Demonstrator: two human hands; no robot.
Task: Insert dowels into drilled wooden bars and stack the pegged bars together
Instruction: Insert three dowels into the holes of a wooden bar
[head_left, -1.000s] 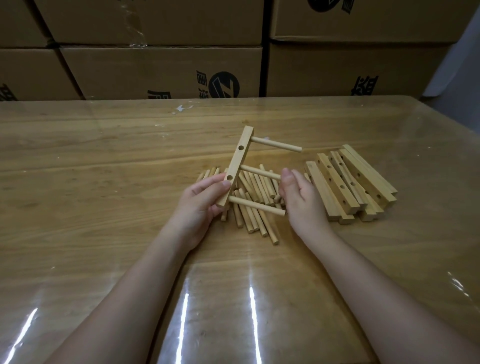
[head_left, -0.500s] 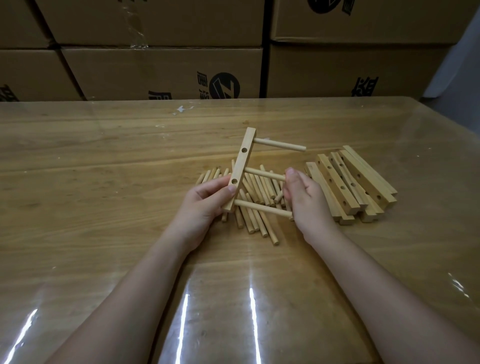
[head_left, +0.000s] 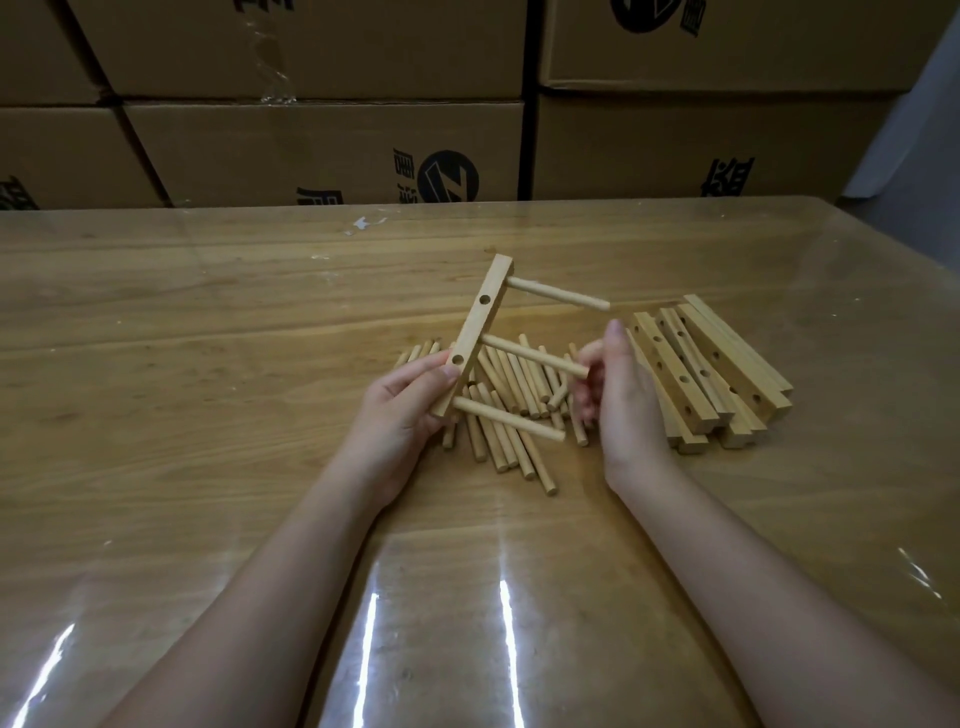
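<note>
My left hand (head_left: 402, 410) grips the lower end of a drilled wooden bar (head_left: 475, 332), holding it tilted above the table. Three dowels stick out of the bar to the right: a top one (head_left: 558, 293), a middle one (head_left: 535, 355) and a bottom one (head_left: 509, 419). Two empty holes show on the bar's face. My right hand (head_left: 621, 400) is at the free end of the middle dowel, thumb and fingers pinching its tip, index finger raised. Several loose dowels (head_left: 511, 415) lie in a pile under the bar.
A stack of several drilled bars (head_left: 711, 369) lies just right of my right hand. The wooden table (head_left: 208, 364) has a glossy clear cover. Cardboard boxes (head_left: 322, 150) stand along its far edge.
My right hand left the bottom dowel's end and moved up to the middle dowel's end. The bar in my left hand stayed nearly in place.
</note>
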